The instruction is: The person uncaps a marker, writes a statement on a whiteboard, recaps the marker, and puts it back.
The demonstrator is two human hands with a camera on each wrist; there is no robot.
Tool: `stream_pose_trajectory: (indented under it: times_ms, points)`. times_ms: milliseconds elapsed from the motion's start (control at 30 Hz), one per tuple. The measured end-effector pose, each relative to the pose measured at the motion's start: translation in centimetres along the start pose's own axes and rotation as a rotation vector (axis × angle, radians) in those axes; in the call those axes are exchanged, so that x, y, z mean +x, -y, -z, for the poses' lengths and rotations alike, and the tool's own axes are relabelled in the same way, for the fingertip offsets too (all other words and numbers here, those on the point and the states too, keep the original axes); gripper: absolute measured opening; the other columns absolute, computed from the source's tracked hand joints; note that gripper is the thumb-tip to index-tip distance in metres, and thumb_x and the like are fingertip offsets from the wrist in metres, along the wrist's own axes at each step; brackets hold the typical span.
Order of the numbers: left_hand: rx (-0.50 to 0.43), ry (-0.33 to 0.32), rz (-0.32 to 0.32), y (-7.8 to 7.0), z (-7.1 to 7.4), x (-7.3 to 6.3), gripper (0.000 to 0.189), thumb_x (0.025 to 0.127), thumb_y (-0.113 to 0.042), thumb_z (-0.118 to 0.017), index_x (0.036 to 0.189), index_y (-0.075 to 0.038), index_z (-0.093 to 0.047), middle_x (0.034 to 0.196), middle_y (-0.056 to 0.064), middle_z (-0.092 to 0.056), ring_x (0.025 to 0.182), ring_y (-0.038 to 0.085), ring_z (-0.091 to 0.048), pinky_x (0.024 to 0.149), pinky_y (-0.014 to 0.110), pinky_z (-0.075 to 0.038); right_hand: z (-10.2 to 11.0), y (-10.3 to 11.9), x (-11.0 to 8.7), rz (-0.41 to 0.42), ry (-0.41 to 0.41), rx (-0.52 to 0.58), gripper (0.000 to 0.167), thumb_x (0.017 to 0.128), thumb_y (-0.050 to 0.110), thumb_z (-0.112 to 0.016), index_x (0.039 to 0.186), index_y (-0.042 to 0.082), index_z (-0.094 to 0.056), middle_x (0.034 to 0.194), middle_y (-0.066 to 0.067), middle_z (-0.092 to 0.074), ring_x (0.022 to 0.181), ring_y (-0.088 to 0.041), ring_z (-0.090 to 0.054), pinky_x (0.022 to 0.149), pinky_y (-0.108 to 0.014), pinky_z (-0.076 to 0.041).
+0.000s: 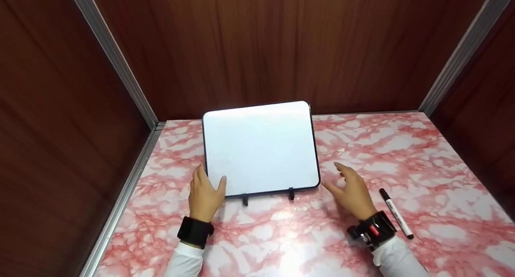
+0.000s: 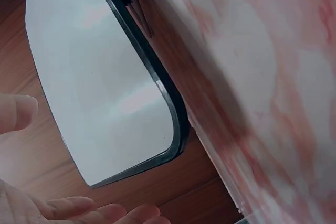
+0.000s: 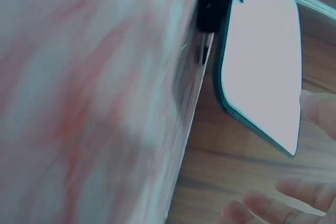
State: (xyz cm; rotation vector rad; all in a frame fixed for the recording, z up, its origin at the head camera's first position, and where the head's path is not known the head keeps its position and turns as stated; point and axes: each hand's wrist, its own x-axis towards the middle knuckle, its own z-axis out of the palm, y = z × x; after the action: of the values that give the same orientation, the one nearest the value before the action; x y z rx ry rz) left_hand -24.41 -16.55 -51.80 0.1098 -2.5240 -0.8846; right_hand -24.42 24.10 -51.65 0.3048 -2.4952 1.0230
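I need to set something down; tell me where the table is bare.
Bare: the table beyond the marker, to the right wall; a narrower strip between left hand and left wall. Crowded: the middle, with the white board and right hand.

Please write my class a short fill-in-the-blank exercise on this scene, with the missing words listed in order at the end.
1. In the head view, the marker lies to the ____ (left or right) of the whiteboard.
2. In that view, ____ (a number) black supports show at the board's lower edge.
3. The marker's cap is ____ (a colour).
4. The person's right hand is holding ____.

Missing words: right; two; black; nothing.
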Motion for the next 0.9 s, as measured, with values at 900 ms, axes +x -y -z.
stream_pose_trajectory:
  times_ms: [900]
  points:
    - [-0.400,0.255,0.302,1.6,-1.3,4.0,0.072,0.082,-0.018,-0.074,0.137,0.010,-0.037,0.131,0.027,-0.048,0.121,0.037,-0.046,0.105,0.044,-0.035,-5.1,1.2,6.5,-0.357,0.197,0.261,0.055,0.081,0.017,-0.079,0.123,-0.007,-0.053,0.108,-0.021,-0.062,0.097,-0.030,-0.058,0.079,-0.037,-0.048]
